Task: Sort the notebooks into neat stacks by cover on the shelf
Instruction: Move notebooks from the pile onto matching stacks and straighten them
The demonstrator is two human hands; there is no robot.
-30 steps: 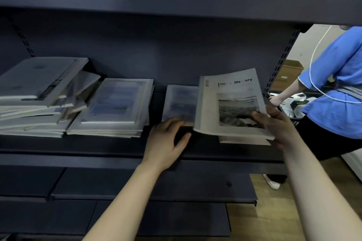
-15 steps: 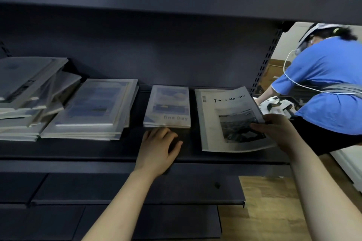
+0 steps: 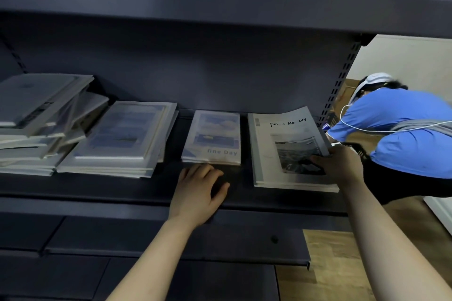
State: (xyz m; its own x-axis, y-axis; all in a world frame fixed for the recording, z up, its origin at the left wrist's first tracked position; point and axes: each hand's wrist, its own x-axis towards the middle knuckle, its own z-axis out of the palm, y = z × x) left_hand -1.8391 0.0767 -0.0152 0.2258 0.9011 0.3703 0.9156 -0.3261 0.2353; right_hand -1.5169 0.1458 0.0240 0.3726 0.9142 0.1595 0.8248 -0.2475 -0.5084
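Note:
On the dark shelf point(image 3: 122, 193) lie several piles of pale notebooks. At the right, a "Time & Memory" notebook point(image 3: 276, 154) tops a small stack, its far right corner curling up. My right hand point(image 3: 338, 164) grips its right edge, thumb on the cover photo. A "fine Day" notebook stack point(image 3: 212, 137) sits just left of it. My left hand point(image 3: 198, 190) rests flat on the shelf in front of that stack, fingers apart, holding nothing. Further left are a blue-cover stack point(image 3: 122, 139) and a messy, tilted pile point(image 3: 36, 120).
An upper shelf point(image 3: 220, 2) overhangs closely. Lower shelves point(image 3: 171, 244) jut out below. To the right, past the shelf upright point(image 3: 340, 80), a person in a blue shirt point(image 3: 403, 134) bends over, close to my right hand. Wooden floor point(image 3: 330, 264) shows at lower right.
My right hand has lowered the "Time & Memory" notebook from the air onto the stack at the right. My left hand stays on the shelf. The person in blue has bent further down.

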